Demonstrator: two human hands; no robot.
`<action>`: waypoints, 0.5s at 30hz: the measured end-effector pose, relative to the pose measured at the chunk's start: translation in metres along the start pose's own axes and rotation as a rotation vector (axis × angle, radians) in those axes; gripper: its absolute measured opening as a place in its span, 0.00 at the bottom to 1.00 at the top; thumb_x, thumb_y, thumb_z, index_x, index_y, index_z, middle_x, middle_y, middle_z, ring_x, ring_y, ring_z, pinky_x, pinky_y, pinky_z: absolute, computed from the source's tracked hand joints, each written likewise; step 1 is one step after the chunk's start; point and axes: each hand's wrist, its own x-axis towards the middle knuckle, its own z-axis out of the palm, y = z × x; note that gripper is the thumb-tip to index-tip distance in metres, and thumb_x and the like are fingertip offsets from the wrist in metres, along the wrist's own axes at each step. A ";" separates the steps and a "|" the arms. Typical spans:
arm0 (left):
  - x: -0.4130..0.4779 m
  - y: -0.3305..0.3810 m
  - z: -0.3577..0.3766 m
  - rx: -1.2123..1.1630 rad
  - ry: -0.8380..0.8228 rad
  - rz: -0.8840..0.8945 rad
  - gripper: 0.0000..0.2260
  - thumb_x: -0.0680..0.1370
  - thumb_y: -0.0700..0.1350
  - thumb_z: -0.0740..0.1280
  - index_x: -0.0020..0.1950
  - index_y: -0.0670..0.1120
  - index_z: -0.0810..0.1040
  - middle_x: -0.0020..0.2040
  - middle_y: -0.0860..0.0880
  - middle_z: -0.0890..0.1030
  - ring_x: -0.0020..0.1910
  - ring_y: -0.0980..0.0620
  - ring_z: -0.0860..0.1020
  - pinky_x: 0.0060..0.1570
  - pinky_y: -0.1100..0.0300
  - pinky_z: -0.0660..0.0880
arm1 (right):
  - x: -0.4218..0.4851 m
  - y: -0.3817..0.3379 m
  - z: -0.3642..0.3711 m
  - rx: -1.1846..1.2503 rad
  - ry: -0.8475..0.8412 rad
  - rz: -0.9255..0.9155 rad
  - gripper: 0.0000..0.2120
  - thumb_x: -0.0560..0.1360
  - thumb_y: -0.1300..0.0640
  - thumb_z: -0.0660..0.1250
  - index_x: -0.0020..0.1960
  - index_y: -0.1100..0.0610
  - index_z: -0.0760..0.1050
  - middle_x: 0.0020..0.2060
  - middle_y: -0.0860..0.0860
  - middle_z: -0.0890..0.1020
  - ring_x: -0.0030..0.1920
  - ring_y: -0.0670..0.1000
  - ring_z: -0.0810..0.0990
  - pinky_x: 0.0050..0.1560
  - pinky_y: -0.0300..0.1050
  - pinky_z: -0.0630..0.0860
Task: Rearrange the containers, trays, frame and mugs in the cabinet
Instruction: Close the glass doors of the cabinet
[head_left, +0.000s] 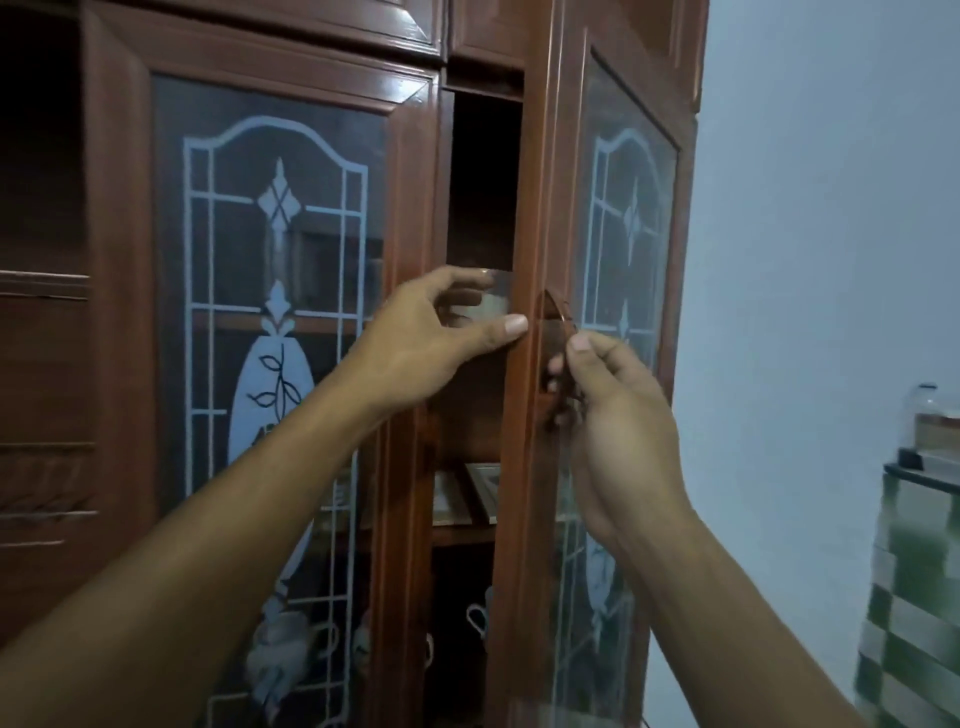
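Observation:
A brown wooden cabinet has two etched glass doors; the left door (270, 291) is closed and the right door (530, 218) stands slightly ajar. My left hand (415, 343) is at the narrow gap, holding a clear container (493, 299) between fingers and thumb, with the thumb tip against the right door's edge. My right hand (613, 410) pinches the curved brown door handle (556, 317). Through the gap a picture frame (483, 491) leans on a middle shelf, and a white mug (478, 618) sits on the shelf below. More shapes behind the glass are blurred.
An open dark shelf section (41, 156) adjoins the cabinet on the left. To the right is a pale wall, and low down a green-and-white checked cloth (914, 587) covers a stand carrying a clear jar (935, 415).

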 end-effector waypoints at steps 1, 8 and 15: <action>0.001 -0.006 -0.003 0.041 0.053 -0.017 0.28 0.67 0.60 0.72 0.65 0.53 0.74 0.60 0.55 0.77 0.57 0.60 0.76 0.55 0.64 0.74 | 0.004 0.004 0.006 0.015 -0.019 0.014 0.10 0.82 0.54 0.59 0.46 0.56 0.75 0.32 0.46 0.77 0.30 0.42 0.76 0.30 0.35 0.73; 0.009 -0.046 -0.007 0.144 0.299 -0.168 0.29 0.71 0.59 0.72 0.67 0.49 0.71 0.55 0.55 0.75 0.54 0.55 0.75 0.48 0.63 0.70 | 0.038 0.039 0.043 -0.026 -0.011 0.001 0.06 0.81 0.54 0.63 0.51 0.54 0.78 0.39 0.48 0.83 0.41 0.49 0.79 0.46 0.45 0.77; 0.022 -0.085 -0.011 0.085 0.345 -0.216 0.09 0.77 0.42 0.69 0.57 0.43 0.78 0.39 0.51 0.79 0.40 0.56 0.79 0.42 0.63 0.78 | 0.074 0.074 0.067 -0.093 0.017 0.013 0.05 0.78 0.55 0.67 0.44 0.49 0.79 0.40 0.50 0.85 0.40 0.49 0.80 0.50 0.53 0.79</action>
